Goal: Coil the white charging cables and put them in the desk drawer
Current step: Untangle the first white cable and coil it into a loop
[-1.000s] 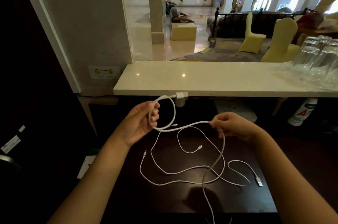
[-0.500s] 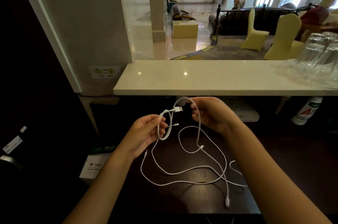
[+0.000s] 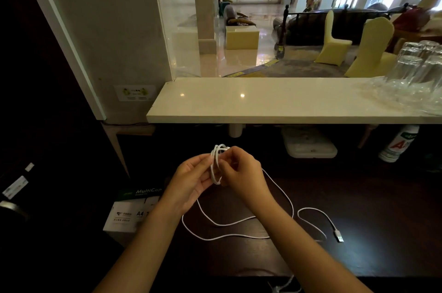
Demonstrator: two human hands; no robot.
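step: winding white cable (image 3: 216, 166) | hands: left hand (image 3: 191, 179) and right hand (image 3: 241, 173) both pinch loops | tip: keep loops same size, feed slack off table (image 3: 358, 209) slowly

Cable (image 3: 285, 285) cut off at bottom edge

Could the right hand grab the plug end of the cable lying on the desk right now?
Probably yes, but not right away. The plug lies in the open on the dark desk, nothing covering it. But the right hand is busy pinching the coil with the left hand.
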